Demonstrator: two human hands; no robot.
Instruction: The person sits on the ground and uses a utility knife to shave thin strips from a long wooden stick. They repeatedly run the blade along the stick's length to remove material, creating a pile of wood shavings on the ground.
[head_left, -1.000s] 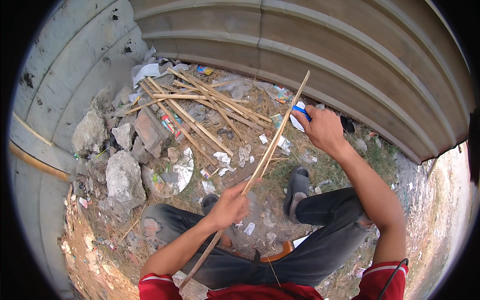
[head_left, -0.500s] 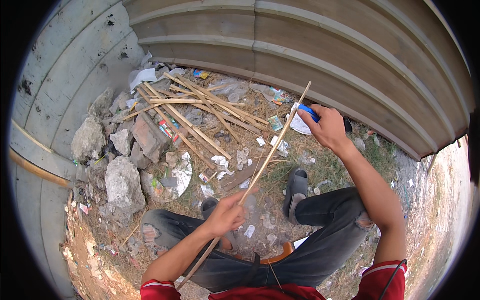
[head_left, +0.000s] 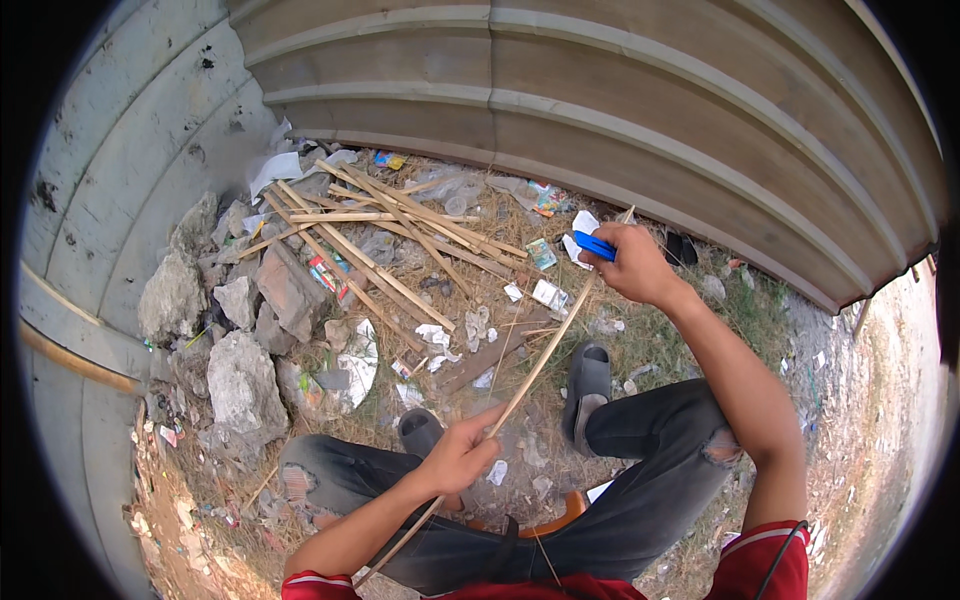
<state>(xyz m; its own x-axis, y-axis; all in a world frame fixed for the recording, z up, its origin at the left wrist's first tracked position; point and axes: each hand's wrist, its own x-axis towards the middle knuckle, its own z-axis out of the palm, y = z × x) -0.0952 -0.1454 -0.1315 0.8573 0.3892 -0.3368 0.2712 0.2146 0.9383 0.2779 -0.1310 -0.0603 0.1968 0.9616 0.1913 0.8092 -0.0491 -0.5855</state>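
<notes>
A long, thin bamboo stick (head_left: pixel 548 347) slants across the view, from beside my left forearm up to the far right. My left hand (head_left: pixel 460 458) is closed around its lower part, between my knees. Near its upper end, my right hand (head_left: pixel 640 266) grips a blue-handled cutter knife (head_left: pixel 594 246) against the stick. The stick's tip pokes out just beyond the right fingers. I cannot make out the blade, which the hand hides. Past the left hand, the stick's lower end runs down over my left thigh.
Cut bamboo sticks (head_left: pixel 375 270) lie in a loose pile ahead, on litter-strewn ground. Rough stones (head_left: pixel 243 385) are heaped at the left. A corrugated metal fence (head_left: pixel 580 80) closes the far side, and a grey panel wall (head_left: pixel 130 190) the left. An orange seat (head_left: pixel 558 516) shows between my legs.
My right hand with the cutter has moved slightly down and left, turning over the stick's upper end. The stick's tip has dropped lower. My left hand still grips the lower part.
</notes>
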